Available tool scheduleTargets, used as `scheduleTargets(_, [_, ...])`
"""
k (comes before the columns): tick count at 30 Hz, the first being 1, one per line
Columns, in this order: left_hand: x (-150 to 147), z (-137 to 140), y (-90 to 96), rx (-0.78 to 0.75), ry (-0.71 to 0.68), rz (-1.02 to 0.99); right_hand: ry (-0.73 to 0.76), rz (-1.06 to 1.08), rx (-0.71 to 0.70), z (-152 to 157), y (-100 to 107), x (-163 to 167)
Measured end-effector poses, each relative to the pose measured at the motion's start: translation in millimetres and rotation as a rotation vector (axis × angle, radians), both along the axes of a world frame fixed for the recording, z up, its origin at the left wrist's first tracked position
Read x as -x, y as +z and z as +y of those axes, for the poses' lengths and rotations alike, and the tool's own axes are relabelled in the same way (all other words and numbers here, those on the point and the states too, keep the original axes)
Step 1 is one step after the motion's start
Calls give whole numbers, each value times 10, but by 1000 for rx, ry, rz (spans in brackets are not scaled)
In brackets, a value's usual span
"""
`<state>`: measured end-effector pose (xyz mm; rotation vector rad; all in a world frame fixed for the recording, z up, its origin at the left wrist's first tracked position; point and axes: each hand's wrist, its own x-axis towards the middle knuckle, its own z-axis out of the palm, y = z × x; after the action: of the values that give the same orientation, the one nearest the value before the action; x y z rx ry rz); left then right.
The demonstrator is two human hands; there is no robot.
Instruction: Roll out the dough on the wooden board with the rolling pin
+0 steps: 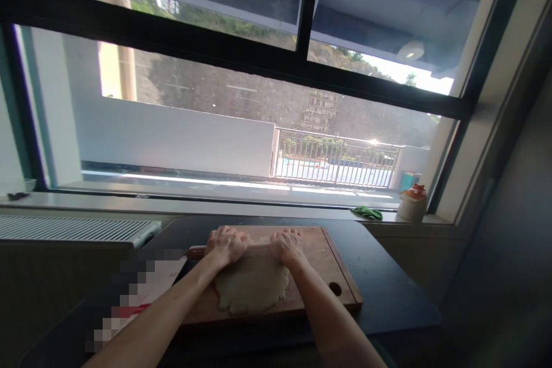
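A pale sheet of rolled dough (252, 284) with a ragged near edge lies on a wooden cutting board (323, 264). Across its far part lies a rolling pin (261, 246), mostly covered by my hands; one end sticks out at the left. My left hand (227, 243) is closed over the pin's left part. Over the right part, my right hand (287, 243) is closed too, its knuckles facing away from me. Between the hands a short stretch of the pin shows above the dough.
The board rests on a dark table (388, 293). Partly blurred papers (159, 284) lie left of the board. On the windowsill at the right are a green cloth (366, 213) and an open bag (413, 206). A radiator (77, 230) stands at the left under the window.
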<state>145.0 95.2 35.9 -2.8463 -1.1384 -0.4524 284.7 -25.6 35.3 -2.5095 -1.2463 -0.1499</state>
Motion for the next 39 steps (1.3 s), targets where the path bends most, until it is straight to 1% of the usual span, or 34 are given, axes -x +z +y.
scheduleTargets(5, [300, -345, -84, -48, -65, -115, 27, -36, -79, -425, -66, 311])
scheduleTargets(7, [377, -411, -122, -74, -93, -149, 44, -47, -119, -547, -78, 392])
scheduleTargets(9, [401, -423, -154, -108, -112, -169, 46, -41, -129, -597, -72, 427])
scheduleTargets(13, [301, -335, -160, -126, -77, -166, 19, -16, -73, -490, -18, 364])
scheduleTargets(19, [68, -98, -48, -52, 0, -115, -9, 5, -13, -160, 50, 139])
scheduleTargets(22, [69, -98, -40, -51, 0, -125, -3, 2, -5, -154, 42, 133])
scheduleTargets(25, [196, -264, -83, -48, -23, -150, 54, -28, -51, -335, -16, 232])
scheduleTargets(27, [344, -406, -127, -18, -53, -189, 127, -54, -115, -521, -61, 320])
scheduleTargets(29, [530, -494, -172, 25, -113, -219, 203, -71, -161, -709, -82, 394])
scheduleTargets(31, [735, -491, -217, 56, -176, -219, 279, -82, -152, -872, -66, 435])
scheduleTargets(34, [977, -362, -263, 72, -220, -209, 399, -119, -98, -1075, 2, 417])
scheduleTargets(36, [1003, -290, -260, 79, -255, -198, 436, -136, -78, -1215, 37, 344])
scheduleTargets(37, [957, -282, -246, 81, -279, -188, 437, -137, -78, -1296, 43, 289])
scheduleTargets(39, [743, -338, -194, 83, -329, -165, 395, -125, -87, -1487, 28, 147])
